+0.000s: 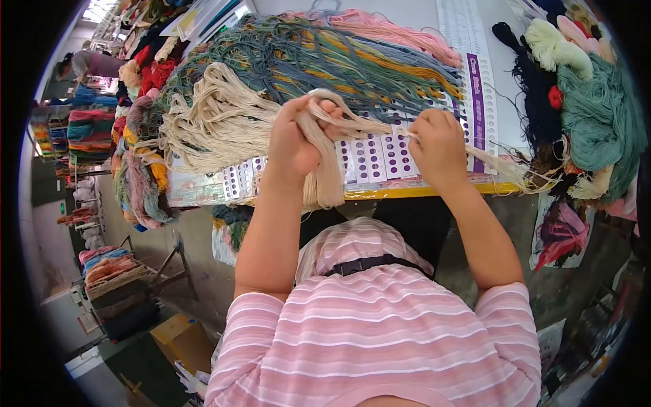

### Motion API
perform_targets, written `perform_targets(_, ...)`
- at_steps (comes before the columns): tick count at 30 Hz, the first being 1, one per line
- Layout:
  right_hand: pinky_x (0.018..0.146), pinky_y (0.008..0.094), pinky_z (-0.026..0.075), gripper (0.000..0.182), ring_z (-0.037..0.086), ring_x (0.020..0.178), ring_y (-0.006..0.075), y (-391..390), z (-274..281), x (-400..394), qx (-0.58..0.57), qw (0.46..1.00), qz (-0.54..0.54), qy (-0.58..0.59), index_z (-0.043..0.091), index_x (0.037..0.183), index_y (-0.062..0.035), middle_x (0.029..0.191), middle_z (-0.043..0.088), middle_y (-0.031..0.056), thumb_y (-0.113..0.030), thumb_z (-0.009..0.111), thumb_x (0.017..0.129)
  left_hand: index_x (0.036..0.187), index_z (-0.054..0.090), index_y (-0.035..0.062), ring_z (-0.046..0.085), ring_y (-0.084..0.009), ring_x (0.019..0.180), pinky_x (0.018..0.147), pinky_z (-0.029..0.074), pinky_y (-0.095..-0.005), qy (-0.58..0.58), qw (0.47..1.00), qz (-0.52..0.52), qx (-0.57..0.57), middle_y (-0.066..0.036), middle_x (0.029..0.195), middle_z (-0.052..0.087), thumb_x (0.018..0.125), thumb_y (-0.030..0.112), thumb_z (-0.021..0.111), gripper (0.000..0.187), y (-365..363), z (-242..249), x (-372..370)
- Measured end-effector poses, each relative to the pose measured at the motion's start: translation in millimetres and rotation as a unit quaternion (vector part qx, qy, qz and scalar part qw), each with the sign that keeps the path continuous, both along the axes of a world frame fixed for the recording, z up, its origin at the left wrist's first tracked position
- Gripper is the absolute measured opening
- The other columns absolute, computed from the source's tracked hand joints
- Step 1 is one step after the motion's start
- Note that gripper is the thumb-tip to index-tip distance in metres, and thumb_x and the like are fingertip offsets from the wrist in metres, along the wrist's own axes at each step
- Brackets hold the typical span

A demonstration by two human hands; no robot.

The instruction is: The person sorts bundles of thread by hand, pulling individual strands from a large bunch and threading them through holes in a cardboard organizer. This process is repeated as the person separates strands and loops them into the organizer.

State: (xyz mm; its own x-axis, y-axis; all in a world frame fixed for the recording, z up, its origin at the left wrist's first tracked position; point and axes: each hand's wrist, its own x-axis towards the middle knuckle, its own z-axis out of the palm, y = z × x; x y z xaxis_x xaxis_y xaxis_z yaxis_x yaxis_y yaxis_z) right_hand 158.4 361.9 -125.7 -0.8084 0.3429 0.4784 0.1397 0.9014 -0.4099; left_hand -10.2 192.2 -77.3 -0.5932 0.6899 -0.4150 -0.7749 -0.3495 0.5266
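Note:
A hank of cream thread (324, 163) is looped over my left hand (302, 136), whose fingers curl round it while the loose end drapes down past the table edge. From there the strands stretch right to my right hand (437, 146), which pinches them with its fingers closed. More cream strands trail out beyond it to the right. Under both hands lie white cards with rows of punched purple holes (369, 159). Left of my left hand rests a pile of cream thread bundles (210, 122).
Blue, green and mustard threads (305, 57) spread behind my hands, with pink threads (393, 30) beyond. A purple-edged card (473, 102) lies to the right. Teal skeins (597, 115) and dark navy skeins (532, 81) stand at the far right. Coloured yarn (139, 129) hangs at the left edge.

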Motion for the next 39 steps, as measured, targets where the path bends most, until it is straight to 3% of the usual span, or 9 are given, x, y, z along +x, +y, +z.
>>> perform_targets(4, 0.062, 0.0336, 0.044, 0.020, 0.052, 0.064, 0.0251, 4, 23, 1, -0.408, 0.905, 0.006, -0.122, 0.051, 0.096, -0.0019, 0.078, 0.054, 0.0083, -0.004, 0.054, 0.076, 0.111, 0.047, 0.0033, 0.063, -0.0192, 0.075, 0.060, 0.053, -0.0281, 0.121, 0.981, -0.146, -0.043, -0.012, 0.092, 0.060, 0.083, 0.005, 0.048, 0.028, 29, -1, 24)
perform_targets(9, 0.062, 0.0296, 0.042, 0.033, 0.052, 0.067, 0.0155, 14, 22, -5, -0.479, 0.868, 0.130, -0.021, 0.043, 0.108, -0.0016, 0.074, 0.054, 0.0078, 0.001, 0.048, 0.076, 0.107, 0.044, 0.0071, 0.061, -0.0137, 0.061, 0.050, 0.048, -0.0260, 0.330, 0.867, -0.323, -0.187, -0.008, 0.079, 0.057, 0.079, -0.005, 0.053, 0.031, 64, -23, 51)
perform_targets(13, 0.067, 0.0335, 0.046, 0.031, 0.057, 0.073, 0.0229, 20, 23, 1, -0.375, 0.912, 0.080, -0.147, 0.046, 0.105, -0.0032, 0.080, 0.057, 0.0115, -0.003, 0.053, 0.074, 0.089, 0.051, 0.0068, 0.059, -0.0109, 0.060, 0.054, 0.049, -0.0262, 0.544, 0.757, -0.249, -0.263, -0.001, 0.071, 0.055, 0.080, 0.003, 0.060, 0.013, 46, -19, 35)
perform_targets(18, 0.068, 0.0386, 0.046, 0.023, 0.058, 0.076, 0.0299, 17, -4, 2, -0.251, 0.960, 0.027, -0.118, 0.052, 0.096, -0.0034, 0.083, 0.058, 0.0125, -0.004, 0.055, 0.073, 0.076, 0.049, 0.0136, 0.038, -0.0049, 0.049, 0.044, 0.031, -0.0219, 0.304, 0.920, 0.031, -0.247, 0.006, 0.062, 0.042, 0.086, 0.016, 0.059, 0.014, -59, 16, -71)
perform_targets(24, 0.065, 0.0365, 0.045, 0.019, 0.058, 0.070, 0.0267, 11, 3, 0, -0.287, 0.949, 0.002, -0.130, 0.054, 0.092, -0.0037, 0.079, 0.057, 0.0109, -0.003, 0.054, 0.073, 0.095, 0.051, 0.0093, 0.047, -0.0095, 0.052, 0.045, 0.039, -0.0223, 0.351, 0.829, 0.307, -0.310, -0.001, 0.069, 0.052, 0.084, 0.007, 0.060, 0.015, -92, 62, -134)
perform_targets(27, 0.058, 0.0315, 0.044, 0.013, 0.056, 0.061, 0.0193, 5, 4, 1, -0.317, 0.943, -0.016, -0.100, 0.057, 0.088, -0.0035, 0.073, 0.056, 0.0082, -0.004, 0.056, 0.075, 0.105, 0.053, 0.0075, 0.051, -0.0119, 0.055, 0.051, 0.045, -0.0232, 0.419, 0.826, 0.184, -0.327, -0.004, 0.081, 0.059, 0.085, 0.006, 0.058, 0.021, -85, 62, -108)
perform_targets(30, 0.053, 0.0262, 0.042, 0.011, 0.052, 0.057, 0.0113, -20, 5, 0, -0.370, 0.929, -0.009, 0.023, 0.061, 0.090, -0.0036, 0.070, 0.056, 0.0039, -0.008, 0.060, 0.080, 0.122, 0.046, -0.0018, 0.056, -0.0127, 0.080, 0.068, 0.047, -0.0228, 0.231, 0.955, -0.031, -0.185, -0.016, 0.115, 0.057, 0.086, 0.012, 0.051, 0.039, -58, 65, -31)
perform_targets(36, 0.063, 0.0213, 0.043, 0.017, 0.054, 0.072, 0.0077, -95, 64, -15, -0.600, 0.774, 0.193, 0.052, 0.063, 0.095, 0.0011, 0.079, 0.060, 0.0029, -0.010, 0.061, 0.083, 0.131, 0.038, -0.0075, 0.056, -0.0245, 0.105, 0.088, 0.046, -0.0359, 0.122, 0.941, -0.315, -0.002, -0.019, 0.121, 0.052, 0.088, 0.023, 0.037, 0.053, -41, 62, 41)
perform_targets(39, 0.069, 0.0217, 0.045, 0.016, 0.056, 0.078, 0.0083, -95, 70, -9, -0.709, 0.682, 0.178, -0.002, 0.063, 0.095, 0.0023, 0.083, 0.062, 0.0035, -0.009, 0.059, 0.085, 0.129, 0.038, -0.0106, 0.057, -0.0241, 0.104, 0.087, 0.047, -0.0358, 0.092, 0.959, -0.267, 0.019, -0.020, 0.121, 0.052, 0.088, 0.024, 0.036, 0.054, -47, 60, 41)
